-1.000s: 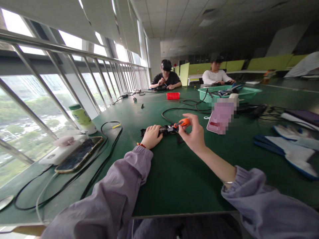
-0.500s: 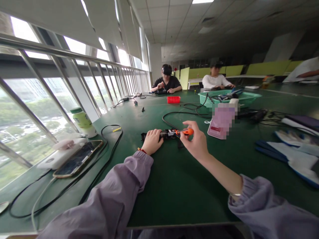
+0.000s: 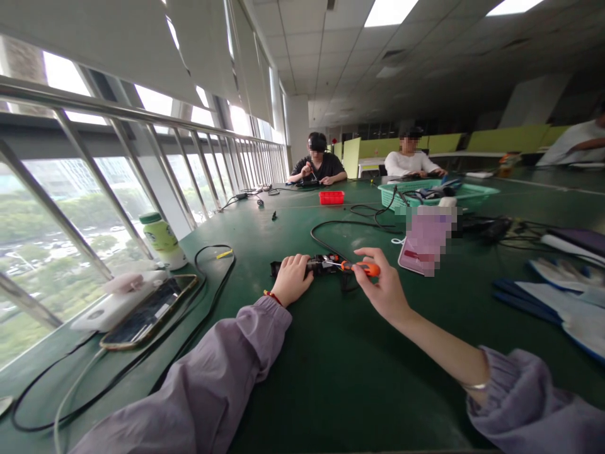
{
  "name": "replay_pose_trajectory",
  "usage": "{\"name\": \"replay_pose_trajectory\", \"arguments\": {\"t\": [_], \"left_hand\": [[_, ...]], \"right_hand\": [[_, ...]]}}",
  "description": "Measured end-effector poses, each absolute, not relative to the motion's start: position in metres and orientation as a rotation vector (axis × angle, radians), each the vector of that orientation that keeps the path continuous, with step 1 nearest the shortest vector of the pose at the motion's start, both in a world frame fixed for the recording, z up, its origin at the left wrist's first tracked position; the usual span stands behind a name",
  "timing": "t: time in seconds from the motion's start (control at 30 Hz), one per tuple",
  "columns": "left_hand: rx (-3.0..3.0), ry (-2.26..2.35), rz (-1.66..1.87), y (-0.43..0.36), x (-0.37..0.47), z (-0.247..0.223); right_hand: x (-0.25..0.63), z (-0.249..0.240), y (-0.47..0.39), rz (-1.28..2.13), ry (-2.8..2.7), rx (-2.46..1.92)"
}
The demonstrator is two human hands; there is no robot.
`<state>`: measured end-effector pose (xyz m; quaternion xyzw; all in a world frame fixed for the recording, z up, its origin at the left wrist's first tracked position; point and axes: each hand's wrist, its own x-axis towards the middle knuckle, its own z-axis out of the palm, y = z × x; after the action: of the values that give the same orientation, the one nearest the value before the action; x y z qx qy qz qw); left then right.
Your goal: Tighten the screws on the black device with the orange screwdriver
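A long black device (image 3: pixel 323 264) with a cable lies across the green table, its inner parts showing toward the right. My left hand (image 3: pixel 292 279) is wrapped over its left part and presses it to the tabletop. Between the thumb and fingers of my right hand (image 3: pixel 385 289) is the orange handle of a screwdriver (image 3: pixel 368 268). The screwdriver's metal shaft points left and its tip reaches the exposed parts of the device. Whether the tip sits in a screw is too small to tell.
Left are a phone (image 3: pixel 150 312), a white power bank (image 3: pixel 113 301), a green bottle (image 3: pixel 162 241) and loose cables. Ahead stand a red basket (image 3: pixel 331 198) and a teal basket (image 3: pixel 477 197). Right are a propped pink phone (image 3: pixel 423 243) and gloves (image 3: pixel 543 302). Other people sit farther off.
My right hand has moved slightly right with the screwdriver, whose shaft now shows more and lies at a different slant. My left hand stays on the device. The whole view has tilted up a little.
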<state>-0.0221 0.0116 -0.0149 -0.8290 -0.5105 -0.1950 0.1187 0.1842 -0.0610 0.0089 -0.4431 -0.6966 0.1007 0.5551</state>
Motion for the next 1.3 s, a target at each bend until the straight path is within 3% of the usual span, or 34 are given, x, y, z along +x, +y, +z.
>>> {"name": "replay_pose_trajectory", "arguments": {"t": [0.27, 0.63, 0.9, 1.13, 1.3], "left_hand": [[-2.422, -1.505, -0.535, 0.013, -0.023, -0.014], [-2.433, -1.505, -0.533, 0.013, -0.022, -0.014], [-2.419, -1.512, -0.527, 0.011, -0.022, -0.014], [-2.429, -1.507, -0.550, 0.012, -0.022, -0.014], [-2.419, -1.504, -0.536, 0.012, -0.022, -0.014]], "right_hand": [[0.194, 0.003, -0.053, 0.114, -1.613, -0.958], [0.200, 0.004, -0.055, 0.214, -1.667, -1.105], [0.201, 0.002, -0.051, 0.032, -1.614, -0.973], [0.203, 0.007, -0.053, 0.153, -1.639, -1.087], [0.202, 0.006, -0.052, -0.007, -1.632, -0.945]]}}
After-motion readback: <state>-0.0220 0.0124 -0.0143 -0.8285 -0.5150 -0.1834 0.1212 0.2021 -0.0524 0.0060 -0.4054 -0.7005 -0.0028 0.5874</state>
